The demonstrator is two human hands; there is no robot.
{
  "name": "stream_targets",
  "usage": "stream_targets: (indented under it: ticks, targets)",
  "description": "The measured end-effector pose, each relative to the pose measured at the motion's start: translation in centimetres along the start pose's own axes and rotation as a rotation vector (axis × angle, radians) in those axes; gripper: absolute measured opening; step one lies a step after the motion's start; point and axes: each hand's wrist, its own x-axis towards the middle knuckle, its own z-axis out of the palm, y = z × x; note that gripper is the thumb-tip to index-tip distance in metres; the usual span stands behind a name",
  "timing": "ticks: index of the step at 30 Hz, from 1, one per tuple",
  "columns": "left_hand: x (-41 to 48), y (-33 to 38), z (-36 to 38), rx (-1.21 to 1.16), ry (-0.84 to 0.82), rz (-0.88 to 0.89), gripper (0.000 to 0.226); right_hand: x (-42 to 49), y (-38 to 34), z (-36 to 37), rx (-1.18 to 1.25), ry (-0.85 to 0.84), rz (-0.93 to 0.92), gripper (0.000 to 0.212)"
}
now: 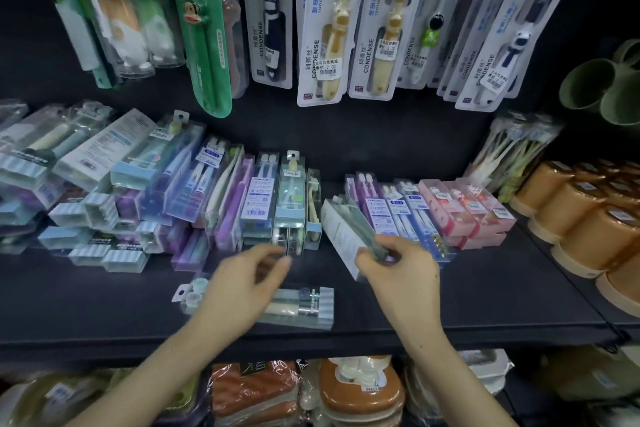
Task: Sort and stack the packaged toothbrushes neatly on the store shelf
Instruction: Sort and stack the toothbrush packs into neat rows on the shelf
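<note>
Right hand [401, 274]: grip pinches the near end of a tilted toothbrush pack [341, 236], held just above the shelf [485, 298] beside the purple packs [360, 194]. Left hand [242, 284]: grip loosely curled, holding nothing, over a clear pack [301, 305] lying flat at the shelf front.

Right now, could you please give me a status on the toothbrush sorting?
Right hand pinching white toothbrush pack, tilted. Left hand blurred above loose clear pack, grip unclear. Nothing blocking the gap on the shelf.

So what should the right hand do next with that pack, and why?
Probably straighten the white toothbrush pack into the gap in the row: the right hand pinches it tilted, between the clear packs and purple packs.
</note>
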Motion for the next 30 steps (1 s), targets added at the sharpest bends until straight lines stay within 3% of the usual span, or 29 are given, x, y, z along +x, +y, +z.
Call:
stream_targets:
  ticks: [4, 6, 8, 11, 13, 15, 18, 20, 24, 27, 30]
  targets:
    - [3.2, 6.0, 3.7, -0.677, -0.358, -0.442, 0.041, -1.1, -0.2, -1.5, 0.001, -0.009, -0.028, 0.033]
    - [4.4, 7.5, 5.5, -0.867, -0.342, -0.546, 0.041, -1.9, 0.1, -2.1, 0.032, -0.033, -0.032, 0.034]
    - [4.9, 8.1, 7.1, -0.996, -0.237, -0.640, 0.054, -2.7, 0.4, -2.4, 0.048, -0.073, -0.056, 0.036]
    - [4.7, 8.1, 8.4, -0.995, -0.127, -0.618, 0.073, -3.4, 1.0, -3.0, 0.080, -0.179, -0.117, 0.040]
    - [4.4, 7.6, 8.2, -0.957, -0.103, -0.543, 0.078, -2.8, 1.4, -4.1, 0.273, -0.278, -0.085, 0.033]
    - [4.0, 7.1, 6.8, -0.904, -0.088, -0.479, 0.095, -1.4, 2.0, -4.7, 0.390, -0.234, -0.036, 0.020]
    - [3.4, 6.2, 3.8, -0.839, -0.066, -0.434, 0.118, 1.8, 3.4, -3.6, 0.028, -0.072, -0.035, 0.026]
    - [2.9, 5.6, 1.9, -0.828, -0.029, -0.410, 0.118, 3.4, 3.9, -1.7, -0.242, -0.057, -0.093, 0.044]
    - [2.5, 4.6, -0.4, -0.797, 0.010, -0.387, 0.117, 5.3, 4.5, 1.3, -0.615, 0.056, -0.156, 0.058]
    - [2.4, 4.3, -0.8, -0.819, -0.009, -0.391, 0.125, 6.1, 4.5, 1.8, -0.744, 0.070, -0.149, 0.059]
    - [2.5, 4.3, -0.8, -0.814, -0.024, -0.369, 0.124, 5.8, 4.0, 2.0, -0.710, 0.193, -0.278, 0.052]
